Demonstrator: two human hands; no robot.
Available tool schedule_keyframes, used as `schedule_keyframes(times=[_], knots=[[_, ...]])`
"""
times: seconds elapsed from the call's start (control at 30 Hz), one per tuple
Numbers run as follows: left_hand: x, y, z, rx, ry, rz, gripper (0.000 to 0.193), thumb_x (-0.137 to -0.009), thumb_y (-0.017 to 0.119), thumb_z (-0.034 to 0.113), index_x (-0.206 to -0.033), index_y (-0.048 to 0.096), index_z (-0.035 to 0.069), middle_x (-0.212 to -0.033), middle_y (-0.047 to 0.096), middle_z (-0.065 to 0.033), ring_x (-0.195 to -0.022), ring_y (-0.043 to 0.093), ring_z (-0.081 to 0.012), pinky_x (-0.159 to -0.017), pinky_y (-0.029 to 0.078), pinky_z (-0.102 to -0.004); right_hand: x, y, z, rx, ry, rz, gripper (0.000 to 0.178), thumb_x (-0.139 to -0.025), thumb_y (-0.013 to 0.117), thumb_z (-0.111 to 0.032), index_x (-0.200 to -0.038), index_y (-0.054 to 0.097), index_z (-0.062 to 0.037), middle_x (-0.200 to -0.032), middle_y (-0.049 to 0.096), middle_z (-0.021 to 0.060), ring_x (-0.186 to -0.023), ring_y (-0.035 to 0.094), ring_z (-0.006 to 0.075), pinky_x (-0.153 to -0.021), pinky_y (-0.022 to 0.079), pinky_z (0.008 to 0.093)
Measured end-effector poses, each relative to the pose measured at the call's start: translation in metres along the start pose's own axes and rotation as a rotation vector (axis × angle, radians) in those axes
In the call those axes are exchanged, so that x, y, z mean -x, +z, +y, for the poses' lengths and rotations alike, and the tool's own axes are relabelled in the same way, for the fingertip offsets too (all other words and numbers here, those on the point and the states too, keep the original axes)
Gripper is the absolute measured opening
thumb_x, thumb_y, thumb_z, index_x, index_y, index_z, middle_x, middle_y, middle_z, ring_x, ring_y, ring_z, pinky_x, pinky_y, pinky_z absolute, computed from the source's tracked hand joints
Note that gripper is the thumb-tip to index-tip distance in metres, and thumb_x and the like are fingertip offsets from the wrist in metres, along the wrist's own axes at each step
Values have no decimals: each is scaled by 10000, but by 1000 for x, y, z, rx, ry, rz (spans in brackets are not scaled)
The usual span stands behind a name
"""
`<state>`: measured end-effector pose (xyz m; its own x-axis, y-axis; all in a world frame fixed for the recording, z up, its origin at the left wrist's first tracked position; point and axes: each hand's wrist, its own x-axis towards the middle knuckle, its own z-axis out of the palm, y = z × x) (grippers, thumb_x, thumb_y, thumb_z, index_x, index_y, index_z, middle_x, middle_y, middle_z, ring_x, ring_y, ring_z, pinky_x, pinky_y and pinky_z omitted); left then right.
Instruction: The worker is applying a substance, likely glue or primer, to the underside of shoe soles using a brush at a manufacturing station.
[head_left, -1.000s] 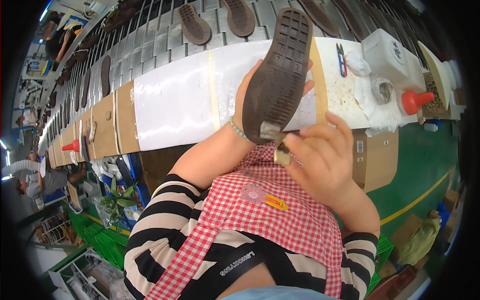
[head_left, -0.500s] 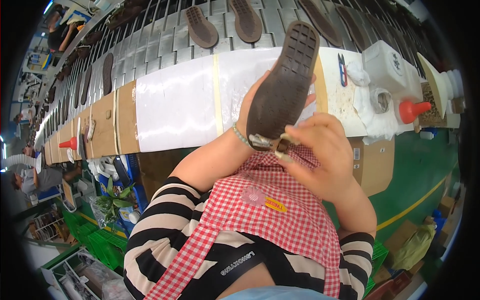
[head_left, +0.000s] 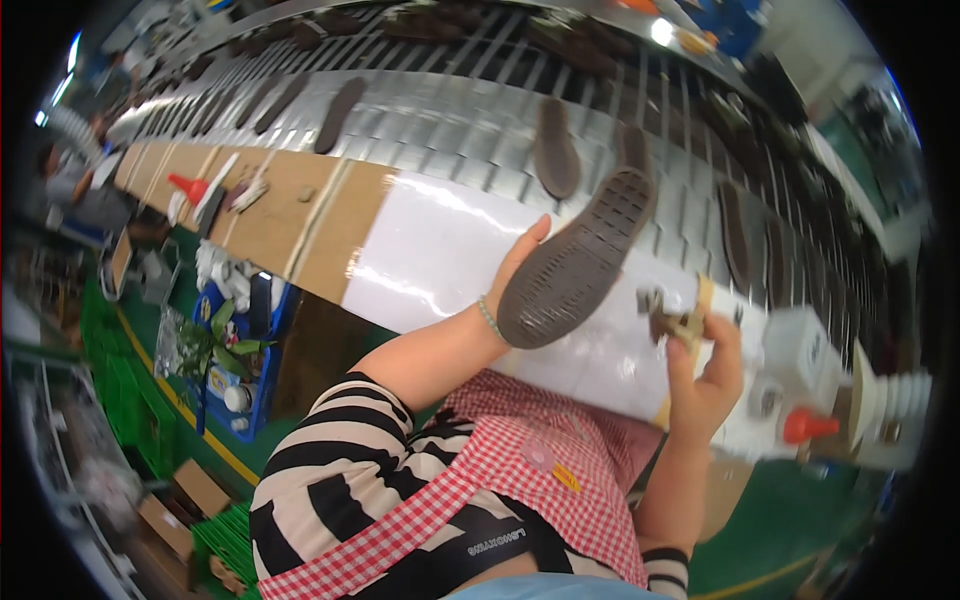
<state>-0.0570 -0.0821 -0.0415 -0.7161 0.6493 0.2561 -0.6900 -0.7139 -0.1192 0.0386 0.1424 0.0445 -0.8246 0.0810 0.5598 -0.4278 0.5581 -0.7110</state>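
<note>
The left hand (head_left: 513, 275) supports a dark brown shoe sole (head_left: 572, 268) from beneath, its thumb along the sole's left edge; the other fingers are hidden behind, so how firmly they press cannot be told. The right hand (head_left: 708, 385), well apart to the right, pinches a small olive-brown piece (head_left: 682, 324) between thumb and fingers; blur hides what exactly it is.

The sole is tread side up and slanted, its broad end near and to the left, its gridded end far and to the right. It is held above the white sheet (head_left: 425, 245), and its far end overlaps in view another sole (head_left: 632, 150) on the slatted metal conveyor (head_left: 470, 125); whether the two touch cannot be told.

The likeliest trouble is a slip: with only one hand on the sole, a loose or off-centre hold could let it twist and drop onto the sheet, or its far end could knock the sole beyond if the hand dips. The small piece could fall too, as it sits right at the fingertips. Farther right, the white container (head_left: 797, 345) and the red nozzle (head_left: 808, 425) look close enough to be bumped by a careless swing of the right hand.
</note>
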Motion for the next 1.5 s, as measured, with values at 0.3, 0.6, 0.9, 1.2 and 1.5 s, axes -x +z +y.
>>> schedule_keyframes(times=[0.3, 0.6, 0.9, 1.2, 1.5], knots=[[33, -6, 158, -327, 484, 428, 459, -1024, 465, 387, -1230, 627, 10, -1167, 697, -177, -1050, 690, -319, -955, 554, -454, 54, 14, 52, -415, 473, -401, 429, -809, 781, -19, -1213, 646, 30, -1101, 666, 75, -1032, 595, 145, -956, 458, 299], [31, -70, 349, -1766, 976, 1472, 348, -945, 620, 367, -1079, 724, 64, -1015, 732, -124, -950, 709, -286, -880, 549, -430, 57, 21, 75, -603, 663, -448, 457, -842, 748, 4, -1269, 590, 53, -1112, 658, 82, -1027, 626, 156, -963, 485, 325], [88, -12, 378, -2383, -9, 2090, 545, -835, 732, 436, -1218, 639, 61, -1202, 682, -190, -1156, 647, -365, -940, 535, -403, 68, 3, 65, -637, 680, -408, 484, -844, 781, -60, -1271, 581, 49, -1113, 658, 82, -1025, 629, 166, -938, 491, 323], [50, 46, 214, -968, 592, 429, 437, -1025, 542, 327, -1372, 528, 62, -1213, 652, -160, -1071, 660, -281, -936, 556, -478, 70, -32, 40, -545, 693, -341, 455, -826, 772, -33, -1242, 604, 47, -1136, 658, 87, -1086, 610, 187, -991, 461, 337], [-22, 46, 4, -568, 144, -337, 836, -964, 575, 513, -1593, 210, 101, -1616, 238, -228, -1005, 545, -245, -857, 523, -441, 37, -151, 28, 352, 371, 46, 417, -771, 783, -16, -1171, 661, -9, -1133, 668, 95, -1096, 600, 215, -984, 454, 337]])
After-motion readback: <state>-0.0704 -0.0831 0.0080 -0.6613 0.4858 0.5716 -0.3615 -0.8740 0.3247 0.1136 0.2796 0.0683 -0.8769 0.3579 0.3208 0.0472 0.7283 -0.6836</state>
